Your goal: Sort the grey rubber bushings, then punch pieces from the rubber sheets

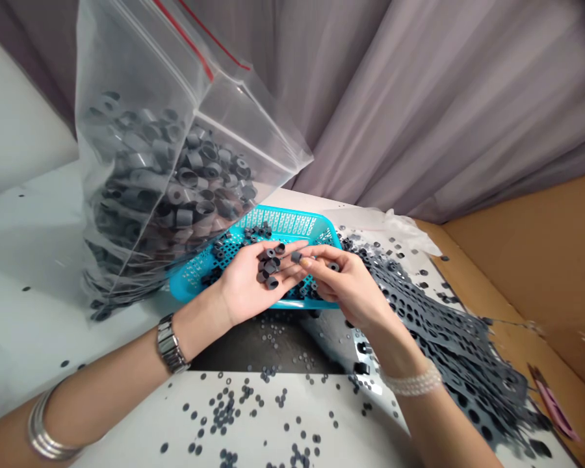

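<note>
Counter, white top, scattered with small grey discs [224, 416]. Blue perforated plastic basket [292, 221] near the far edge, a few dark rings lying in it. Person's left hand [253, 283] is palm up over the basket's near rim, fingers loosely curled, cradling a small heap of small dark grey rings [268, 266]; material hard to tell, possibly rubber. Right hand [346, 283] is closed to a pinch, thumb and forefinger gripping one ring [296, 257] just beside the left fingertips. Its other fingers are curled, and a second ring sits near them.

Large clear zip bag [166, 175], red-striped seal, full of similar rings, looms left of the basket with its mouth open. Punched grey sheet [448, 325] sprawls to the right, toward the cardboard wall [531, 260].

Risks, as I judge them: the left palm is uncovered, so a tilt could roll rings off the fingers, perhaps into the dark gap [268, 344] in the counter's near side. The pinched ring is small and could squirt free under uneven pressure. A knock to the open bag could spill its load. Stray discs could also get mixed among the rings.
</note>
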Demonstrator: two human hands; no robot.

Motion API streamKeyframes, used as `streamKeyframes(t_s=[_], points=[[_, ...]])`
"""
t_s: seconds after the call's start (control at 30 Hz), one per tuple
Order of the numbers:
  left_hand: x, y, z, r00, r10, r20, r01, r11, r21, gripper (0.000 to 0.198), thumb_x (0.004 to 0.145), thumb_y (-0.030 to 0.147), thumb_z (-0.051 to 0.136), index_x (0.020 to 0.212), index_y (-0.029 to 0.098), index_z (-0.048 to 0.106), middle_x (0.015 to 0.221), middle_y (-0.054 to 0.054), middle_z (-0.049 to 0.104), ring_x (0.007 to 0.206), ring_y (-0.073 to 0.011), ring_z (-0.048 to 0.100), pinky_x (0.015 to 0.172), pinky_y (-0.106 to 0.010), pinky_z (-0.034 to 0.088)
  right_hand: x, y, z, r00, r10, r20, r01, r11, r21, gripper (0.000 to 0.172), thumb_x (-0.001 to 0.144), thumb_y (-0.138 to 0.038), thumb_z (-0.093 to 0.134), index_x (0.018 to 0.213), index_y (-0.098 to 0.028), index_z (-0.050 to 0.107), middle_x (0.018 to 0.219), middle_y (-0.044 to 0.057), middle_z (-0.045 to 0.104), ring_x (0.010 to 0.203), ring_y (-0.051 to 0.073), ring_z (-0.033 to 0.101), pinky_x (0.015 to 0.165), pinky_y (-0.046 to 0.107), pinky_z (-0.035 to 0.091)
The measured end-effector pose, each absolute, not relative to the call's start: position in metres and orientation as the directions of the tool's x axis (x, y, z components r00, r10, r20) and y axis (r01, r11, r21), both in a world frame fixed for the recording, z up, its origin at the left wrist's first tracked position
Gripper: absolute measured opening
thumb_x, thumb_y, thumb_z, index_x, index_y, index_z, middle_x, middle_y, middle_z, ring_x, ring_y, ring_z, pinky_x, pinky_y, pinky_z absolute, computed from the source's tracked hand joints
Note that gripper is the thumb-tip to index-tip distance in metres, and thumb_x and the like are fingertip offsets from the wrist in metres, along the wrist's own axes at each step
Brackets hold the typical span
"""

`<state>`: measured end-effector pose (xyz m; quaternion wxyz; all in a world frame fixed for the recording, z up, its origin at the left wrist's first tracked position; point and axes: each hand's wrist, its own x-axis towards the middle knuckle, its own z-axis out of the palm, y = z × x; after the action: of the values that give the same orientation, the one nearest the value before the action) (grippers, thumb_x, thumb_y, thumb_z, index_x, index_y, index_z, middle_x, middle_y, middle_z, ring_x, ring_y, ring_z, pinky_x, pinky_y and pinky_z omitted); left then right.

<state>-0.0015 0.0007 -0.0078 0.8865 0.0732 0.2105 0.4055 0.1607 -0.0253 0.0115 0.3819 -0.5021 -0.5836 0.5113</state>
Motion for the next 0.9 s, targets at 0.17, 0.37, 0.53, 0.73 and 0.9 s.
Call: streamKeyframes(t_s=[0.17, 0.37, 0.53, 0.73, 0.9], points=[[-0.001, 0.001, -0.009, 0.580, 0.749, -0.320, -0.689, 0.661, 0.297, 0.045, 0.088, 0.018, 0.040, 0.128, 0.000, 0.050, 0.098, -0.016, 0.071, 0.095, -0.0213, 0.067, 0.096, -0.035, 0.047, 0.167, -0.020, 0.005, -0.259, 0.939, -0.226, -0.099, -0.258, -0.961, 0.021, 0.077, -0.035, 0.071, 0.086, -0.020, 0.060, 0.047, -0.012, 0.026, 0.041, 0.004, 0.012, 0.039, 0.021, 0.009], [0.000, 0.000, -0.005, 0.575, 0.747, -0.334, -0.697, 0.661, 0.278, 0.050, 0.088, 0.017, 0.038, 0.135, -0.002, 0.042, 0.116, -0.018, 0.066, 0.111, -0.0234, 0.061, 0.101, -0.035, 0.045, 0.164, -0.020, 0.004, -0.105, 0.975, -0.198, -0.049, -0.204, -0.978, 0.021, 0.076, -0.034, 0.073, 0.078, -0.018, 0.058, 0.046, -0.011, 0.030, 0.039, 0.003, 0.016, 0.038, 0.021, 0.009], [-0.001, -0.001, -0.004, 0.611, 0.730, -0.307, -0.677, 0.683, 0.274, 0.051, 0.088, 0.018, 0.036, 0.134, -0.003, 0.042, 0.128, -0.022, 0.057, 0.121, -0.0266, 0.054, 0.103, -0.036, 0.043, 0.167, -0.019, 0.011, -0.204, 0.952, -0.230, -0.390, -0.294, -0.873, 0.017, 0.080, -0.028, 0.060, 0.069, -0.018, 0.052, 0.050, -0.010, 0.028, 0.040, 0.004, 0.013, 0.036, 0.019, 0.010], [-0.002, 0.000, -0.006, 0.630, 0.717, -0.298, -0.661, 0.697, 0.278, 0.051, 0.087, 0.020, 0.040, 0.134, 0.000, 0.043, 0.128, -0.020, 0.057, 0.123, -0.0261, 0.052, 0.106, -0.037, 0.040, 0.174, -0.016, 0.013, -0.335, 0.902, -0.272, -0.496, -0.414, -0.763, 0.022, 0.082, -0.031, 0.046, 0.067, -0.016, 0.054, 0.057, -0.003, 0.045, 0.038, 0.003, 0.016, 0.034, 0.018, 0.011], [0.000, 0.000, -0.008, 0.609, 0.744, -0.276, -0.709, 0.666, 0.231, 0.041, 0.088, 0.017, 0.038, 0.123, 0.000, 0.051, 0.099, -0.017, 0.069, 0.103, -0.0242, 0.064, 0.100, -0.037, 0.045, 0.161, -0.021, 0.007, -0.190, 0.965, -0.181, -0.198, -0.218, -0.956, 0.014, 0.084, -0.028, 0.057, 0.086, -0.017, 0.064, 0.062, -0.004, 0.048, 0.040, 0.003, 0.023, 0.037, 0.020, 0.012]])
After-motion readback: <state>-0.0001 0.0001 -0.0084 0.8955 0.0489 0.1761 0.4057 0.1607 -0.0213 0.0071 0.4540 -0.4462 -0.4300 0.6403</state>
